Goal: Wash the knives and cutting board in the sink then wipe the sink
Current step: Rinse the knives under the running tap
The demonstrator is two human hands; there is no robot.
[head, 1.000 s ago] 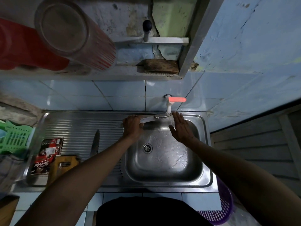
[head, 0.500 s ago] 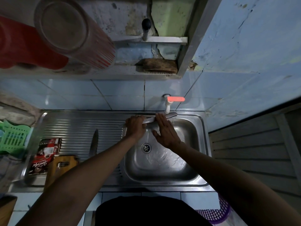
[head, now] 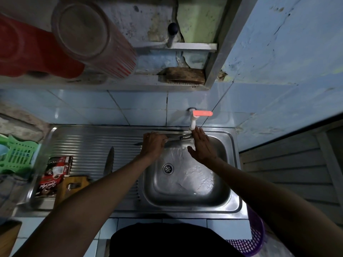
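Steel sink (head: 235, 204) — water pooled inside, left hand (head: 154, 144) gripping knife (head: 176, 143) under tap (head: 193, 123)

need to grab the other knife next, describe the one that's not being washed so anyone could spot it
Start at the steel sink and look to its ribbed draining board. The spare knife lies there, left of the left hand. It lies untouched, unlike the held knife under the tap.

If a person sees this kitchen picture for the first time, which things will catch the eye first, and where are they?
First the two hands over the sink basin: the left hand grips a knife under the tap, whose bright orange lever glows against the blue tiles, and the right hand lies flat against the blade with straight fingers. Next, a second knife lies on the ribbed drainboard to the left, and a big red container sits on the shelf at top left.
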